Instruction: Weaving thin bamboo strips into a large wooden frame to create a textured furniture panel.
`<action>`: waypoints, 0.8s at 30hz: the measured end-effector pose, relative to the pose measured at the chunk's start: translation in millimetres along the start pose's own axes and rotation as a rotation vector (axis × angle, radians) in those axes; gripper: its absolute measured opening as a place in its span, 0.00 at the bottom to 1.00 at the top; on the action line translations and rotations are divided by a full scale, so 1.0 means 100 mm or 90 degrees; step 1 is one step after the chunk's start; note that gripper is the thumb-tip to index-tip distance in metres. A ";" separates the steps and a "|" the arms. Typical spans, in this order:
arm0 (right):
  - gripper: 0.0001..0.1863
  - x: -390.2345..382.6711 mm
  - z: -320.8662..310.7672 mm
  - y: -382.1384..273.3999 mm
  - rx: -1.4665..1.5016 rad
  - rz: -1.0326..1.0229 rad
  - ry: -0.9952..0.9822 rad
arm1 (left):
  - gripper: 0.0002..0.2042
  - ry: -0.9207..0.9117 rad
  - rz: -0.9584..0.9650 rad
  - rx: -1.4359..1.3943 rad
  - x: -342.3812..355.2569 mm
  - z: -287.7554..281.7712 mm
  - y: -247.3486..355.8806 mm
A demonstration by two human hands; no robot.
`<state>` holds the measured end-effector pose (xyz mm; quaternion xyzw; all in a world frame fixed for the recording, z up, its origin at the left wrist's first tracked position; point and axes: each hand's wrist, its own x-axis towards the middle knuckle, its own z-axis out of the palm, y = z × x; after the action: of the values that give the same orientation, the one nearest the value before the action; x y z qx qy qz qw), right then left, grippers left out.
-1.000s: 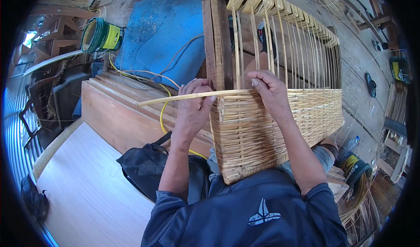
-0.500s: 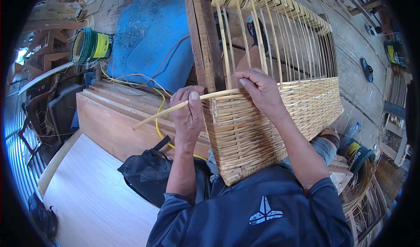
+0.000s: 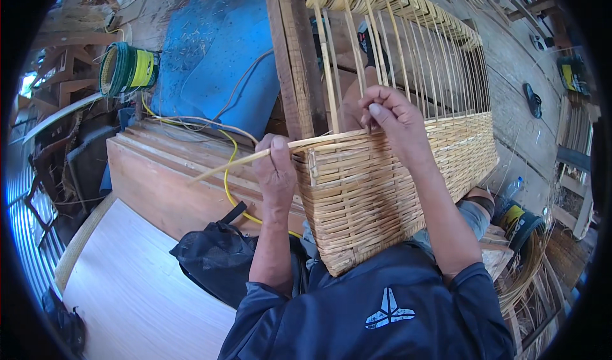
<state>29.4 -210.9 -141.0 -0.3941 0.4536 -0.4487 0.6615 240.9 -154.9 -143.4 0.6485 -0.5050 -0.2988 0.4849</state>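
Observation:
A long pale rattan strip (image 3: pixel 233 163) runs along the top edge of a woven rattan panel (image 3: pixel 357 194), its free end sticking out past the panel's left corner. My left hand (image 3: pixel 275 172) is closed round the strip just left of that corner, thumb on top. Over the panel's upper edge, my right hand (image 3: pixel 398 121) has its fingers curled together among the upright rattan stakes (image 3: pixel 352 44), close to the strip. What lies between those fingertips is hidden. Below the hands the weave is dense; above it the stakes stand bare up to a wrapped rail (image 3: pixel 408 3).
A dark wooden post (image 3: pixel 293 60) rises beside the panel's left corner. Stacked boards (image 3: pixel 172 181), a yellow cord (image 3: pixel 231 168) and a black bag (image 3: pixel 217 251) lie to the left. Farther off are a blue sheet (image 3: pixel 217 60) and a green bucket (image 3: pixel 131 70). A sandal (image 3: pixel 533 100) lies at right.
My right hand has shifted right along the panel's top edge, its fingers curling more. My left hand stays on the strip near the corner, slightly lower and farther right.

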 end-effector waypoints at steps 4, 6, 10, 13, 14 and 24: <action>0.11 0.01 -0.13 0.04 0.025 -0.007 0.015 | 0.13 0.001 -0.023 0.006 -0.04 -0.03 -0.03; 0.10 -0.01 -0.13 0.05 0.016 -0.006 0.016 | 0.13 -0.019 -0.036 0.001 -0.02 -0.03 -0.03; 0.09 -0.03 -0.06 -0.02 -0.086 -0.019 0.009 | 0.11 -0.026 0.044 0.018 0.04 0.00 -0.01; 0.09 -0.08 0.07 -0.14 -0.194 -0.043 0.011 | 0.12 -0.007 -0.006 -0.050 0.04 0.02 0.02; 0.08 -0.09 0.11 -0.16 -0.181 -0.011 -0.002 | 0.13 -0.013 -0.005 -0.069 0.05 0.00 0.05; 0.07 -0.03 0.48 -0.12 -0.437 -0.158 -0.166 | 0.11 -0.008 -0.154 -0.155 0.00 -0.08 -0.01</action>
<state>72.1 -205.7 -115.3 -0.6981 0.4384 -0.2935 0.4840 247.7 -151.9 -141.2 0.6392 -0.3861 -0.4183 0.5171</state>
